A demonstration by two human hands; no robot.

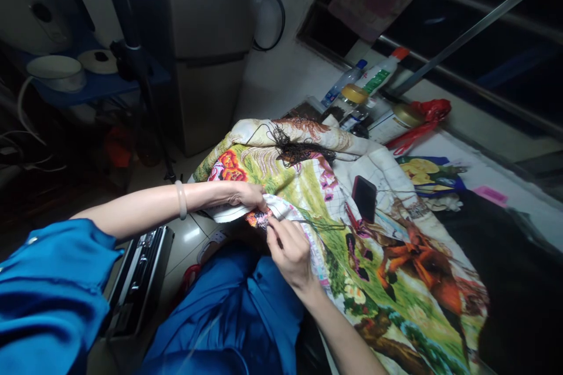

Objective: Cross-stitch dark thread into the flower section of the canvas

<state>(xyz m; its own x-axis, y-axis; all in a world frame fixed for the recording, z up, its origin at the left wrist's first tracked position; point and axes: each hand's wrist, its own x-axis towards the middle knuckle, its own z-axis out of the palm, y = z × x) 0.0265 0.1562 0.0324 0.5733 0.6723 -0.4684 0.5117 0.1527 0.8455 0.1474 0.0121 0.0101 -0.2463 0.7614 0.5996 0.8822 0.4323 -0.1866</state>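
Observation:
A large cross-stitch cloth (387, 281) with flowers and horses lies spread across my lap and a table. My left hand (244, 194), with a pale bangle on the wrist, grips the folded near edge of the cloth. My right hand (288, 249) is closed in a pinch at that same edge, fingertips meeting where a dark thread (325, 225) runs off to the right. What the pinch holds is too small to make out. A tangle of dark threads (297, 149) lies on the cloth's far end. A black phone (363, 197) rests on the cloth.
Several bottles and jars (365, 91) and a red plastic bag (424, 114) stand along the window sill behind the cloth. A metal case (138, 278) lies on the tiled floor at left. A fridge (206, 41) and a blue shelf (88, 85) with bowls are further back.

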